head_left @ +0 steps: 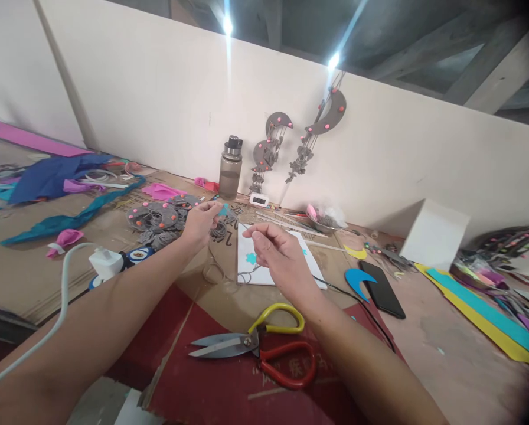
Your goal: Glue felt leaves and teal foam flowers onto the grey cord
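One small teal piece (223, 209) is pinched by the left hand (199, 223); one thin thread (229, 273) is pinched by the right hand (277, 255). One pair of scissors (258, 349) is laid nearby.

Two bare hands over the table: left hand (199, 223), right hand (277, 252). One pair of steel scissors with one yellow and one red loop handle (264, 347). One grey translucent water bottle with a dark cap (230, 168). Two grey crescent-shaped hanging ornaments with pink dots (278, 141) on the wall. One black smartphone (382, 289). One blue foam crescent (358, 281), one yellow foam crescent (356, 252). One white cardboard box (433, 234). One white plug adapter (105, 262). One small white digital clock (259, 200).
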`<state>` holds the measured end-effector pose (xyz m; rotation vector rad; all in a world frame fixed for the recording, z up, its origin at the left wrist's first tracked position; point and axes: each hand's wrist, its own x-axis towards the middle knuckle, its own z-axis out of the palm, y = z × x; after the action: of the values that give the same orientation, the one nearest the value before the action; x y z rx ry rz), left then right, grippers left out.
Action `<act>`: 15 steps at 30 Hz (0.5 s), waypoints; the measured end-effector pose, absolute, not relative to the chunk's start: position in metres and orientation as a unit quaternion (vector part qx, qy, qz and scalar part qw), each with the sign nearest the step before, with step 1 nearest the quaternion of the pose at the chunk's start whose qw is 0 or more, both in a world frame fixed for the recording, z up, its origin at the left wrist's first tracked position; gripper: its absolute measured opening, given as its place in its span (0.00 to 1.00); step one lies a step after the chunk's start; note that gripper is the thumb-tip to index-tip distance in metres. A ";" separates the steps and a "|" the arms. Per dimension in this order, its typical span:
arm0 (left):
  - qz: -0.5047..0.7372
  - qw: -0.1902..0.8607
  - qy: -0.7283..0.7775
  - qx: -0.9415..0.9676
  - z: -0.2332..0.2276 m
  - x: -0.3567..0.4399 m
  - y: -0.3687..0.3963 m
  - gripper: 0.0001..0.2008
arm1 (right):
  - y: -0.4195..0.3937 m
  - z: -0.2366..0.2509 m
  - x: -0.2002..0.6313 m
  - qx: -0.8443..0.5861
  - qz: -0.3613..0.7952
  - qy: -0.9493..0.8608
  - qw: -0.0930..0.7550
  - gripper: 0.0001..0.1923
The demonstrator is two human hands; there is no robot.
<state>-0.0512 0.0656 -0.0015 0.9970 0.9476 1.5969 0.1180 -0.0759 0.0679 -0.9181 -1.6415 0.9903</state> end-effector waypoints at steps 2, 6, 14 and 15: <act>0.661 0.496 0.382 0.413 -0.004 -0.052 0.067 0.10 | -0.084 0.073 0.119 -0.362 0.422 -0.669 0.493 0.12; 0.665 0.489 0.389 0.410 -0.009 -0.053 0.070 0.10 | -0.095 0.082 0.121 -0.331 0.429 -0.661 0.519 0.10; 0.669 0.479 0.405 0.397 -0.018 -0.055 0.074 0.10 | -0.120 0.101 0.128 -0.312 0.387 -0.656 0.568 0.08; 0.669 0.480 0.407 0.396 -0.018 -0.055 0.074 0.10 | -0.124 0.103 0.129 -0.317 0.377 -0.658 0.569 0.08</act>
<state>-0.0554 0.0740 -0.0181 0.9654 0.9922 1.6321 0.1293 -0.1241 0.1029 -0.7435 -1.5453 0.8851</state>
